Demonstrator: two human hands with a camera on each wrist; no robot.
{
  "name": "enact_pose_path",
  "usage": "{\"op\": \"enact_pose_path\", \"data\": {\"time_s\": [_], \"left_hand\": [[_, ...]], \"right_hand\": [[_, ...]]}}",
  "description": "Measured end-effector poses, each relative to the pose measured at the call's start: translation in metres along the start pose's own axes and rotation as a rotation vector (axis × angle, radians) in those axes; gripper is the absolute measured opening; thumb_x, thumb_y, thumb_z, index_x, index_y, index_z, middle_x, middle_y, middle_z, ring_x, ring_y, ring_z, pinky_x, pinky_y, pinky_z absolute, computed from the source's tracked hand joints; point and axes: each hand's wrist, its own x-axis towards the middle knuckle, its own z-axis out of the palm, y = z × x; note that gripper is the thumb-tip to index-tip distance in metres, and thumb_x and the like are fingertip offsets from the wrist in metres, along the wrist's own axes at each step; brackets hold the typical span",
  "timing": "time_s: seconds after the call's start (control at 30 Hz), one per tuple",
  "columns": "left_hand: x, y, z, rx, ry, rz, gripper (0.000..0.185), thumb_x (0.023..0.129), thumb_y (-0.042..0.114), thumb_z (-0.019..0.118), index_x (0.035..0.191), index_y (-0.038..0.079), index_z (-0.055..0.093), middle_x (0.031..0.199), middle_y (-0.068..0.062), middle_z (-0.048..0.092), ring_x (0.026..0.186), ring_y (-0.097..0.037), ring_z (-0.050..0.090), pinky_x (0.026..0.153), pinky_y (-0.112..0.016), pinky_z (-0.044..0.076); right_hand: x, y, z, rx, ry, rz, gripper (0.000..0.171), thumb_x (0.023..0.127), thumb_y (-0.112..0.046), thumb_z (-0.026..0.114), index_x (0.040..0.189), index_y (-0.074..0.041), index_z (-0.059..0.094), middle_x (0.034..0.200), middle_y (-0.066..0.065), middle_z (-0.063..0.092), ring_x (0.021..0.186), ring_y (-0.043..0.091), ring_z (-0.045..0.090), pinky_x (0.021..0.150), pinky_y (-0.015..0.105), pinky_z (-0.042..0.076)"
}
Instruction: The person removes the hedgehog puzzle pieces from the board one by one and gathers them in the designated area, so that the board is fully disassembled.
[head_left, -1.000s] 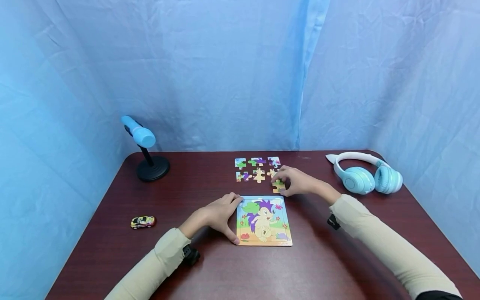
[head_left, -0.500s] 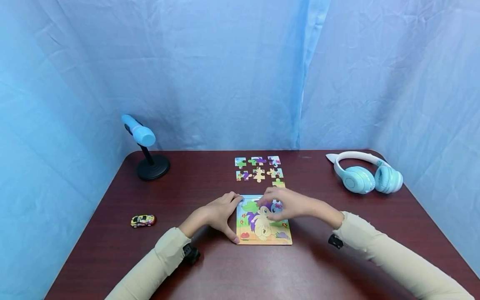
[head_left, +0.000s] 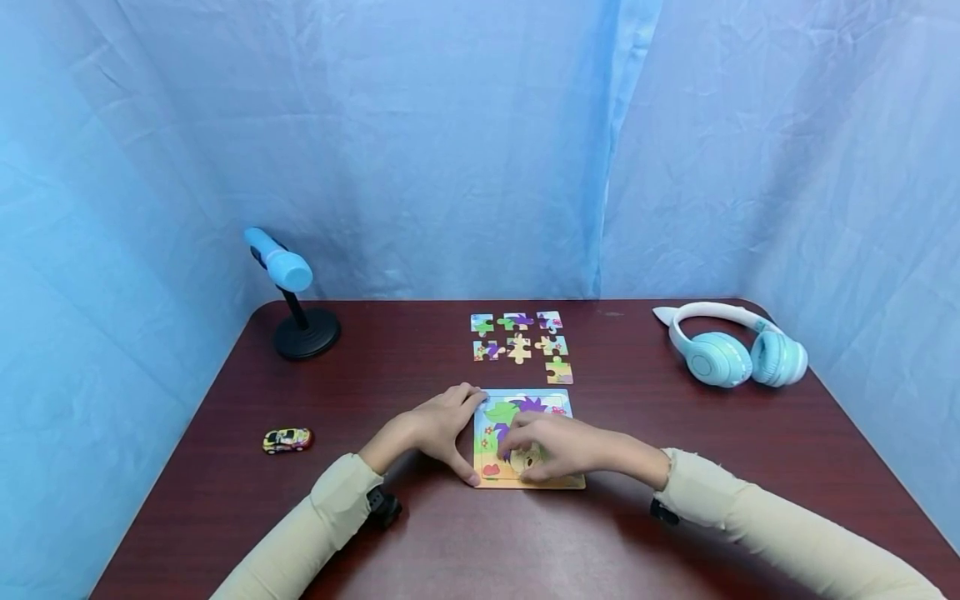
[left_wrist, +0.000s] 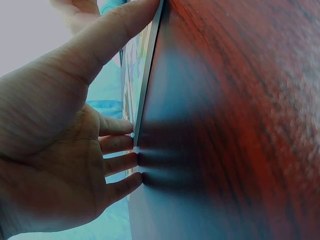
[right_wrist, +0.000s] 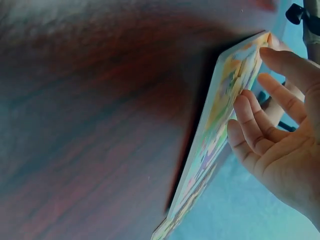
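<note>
Left Hand (head_left: 435,429) Spanning and Right Hand (head_left: 562,446) Reaching Over a Thin Square Picture Board (head_left: 491,450)

In the head view, the thin square picture board, printed with a purple-haired cartoon animal, is lying flat near the middle of a dark reddish-brown, wood-grained table (head_left: 450,550). The left hand is spanning the board's left edge with its fingers wide, the thumb touching the near left corner and the fingers resting about the far left corner. The right hand is reaching in from the right and arching over the near part of the board, its thumb standing apart from its bent fingers. Seven small, multicoloured jigsaw pieces (head_left: 518,348) are lying just beyond the board: three in the farthest row, three in the next, and one at right, nearest the board. A light blue microphone (head_left: 277,260) is leaning in a black round-based stand (head_left: 306,333) at far left, a small yellow-and-red toy car (head_left: 287,440) is resting at left, and white-and-mint over-ear headphones (head_left: 718,359) are lying at far right.

In the left wrist view, the left hand's thumb is stretching well away from its fingers along the board's thin edge, and the two outer fingers are lying past the board's corner.

In the right wrist view, the right hand's fingers are bending loosely over the board's printed face, a gap showing below the thumb; whether the fingertips are touching it cannot be told.
</note>
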Motion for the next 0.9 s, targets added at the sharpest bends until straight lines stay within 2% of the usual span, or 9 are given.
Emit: {"op": "enact_pose_path", "data": {"time_s": [0.13, 0.43, 0.67, 0.9], "left_hand": [[0.001, 0.001, 0.0, 0.003, 0.002, 0.006, 0.126, 0.068, 0.063, 0.088, 0.159, 0.003, 0.026, 0.151, -0.011, 0.037, 0.137, -0.025, 0.04, 0.116, -0.043, 0.038], [0.0, 0.002, -0.001, 0.006, -0.005, 0.0, 0.125, 0.069, 0.062, 0.088, 0.159, 0.002, 0.025, 0.152, -0.012, 0.036, 0.139, -0.027, 0.039, 0.117, -0.044, 0.038], [0.0, 0.003, -0.002, -0.013, -0.015, -0.01, 0.125, 0.068, 0.063, 0.088, 0.16, 0.004, 0.026, 0.152, -0.011, 0.036, 0.14, -0.026, 0.038, 0.118, -0.044, 0.037], [0.001, 0.002, 0.0, 0.006, -0.011, -0.005, 0.124, 0.069, 0.061, 0.088, 0.159, 0.003, 0.026, 0.151, -0.012, 0.036, 0.138, -0.026, 0.039, 0.117, -0.044, 0.038]], "right_hand": [[0.001, -0.001, 0.003, -0.031, 0.001, 0.006, 0.03, 0.087, -0.019, 0.082, 0.116, -0.02, 0.074, 0.109, -0.003, 0.063, 0.097, 0.01, 0.058, 0.085, 0.022, 0.052], [0.006, 0.0, 0.004, -0.004, -0.019, 0.011, 0.028, 0.086, -0.016, 0.082, 0.113, -0.024, 0.078, 0.103, -0.003, 0.063, 0.089, 0.012, 0.052, 0.076, 0.018, 0.045], [0.01, -0.003, 0.0, 0.044, -0.055, 0.043, 0.03, 0.084, -0.012, 0.082, 0.111, -0.024, 0.081, 0.097, -0.002, 0.061, 0.085, 0.012, 0.049, 0.072, 0.018, 0.042], [0.013, -0.003, -0.001, 0.052, -0.077, 0.033, 0.033, 0.081, -0.009, 0.081, 0.113, -0.021, 0.081, 0.095, -0.001, 0.062, 0.083, 0.012, 0.049, 0.069, 0.016, 0.041]]}}
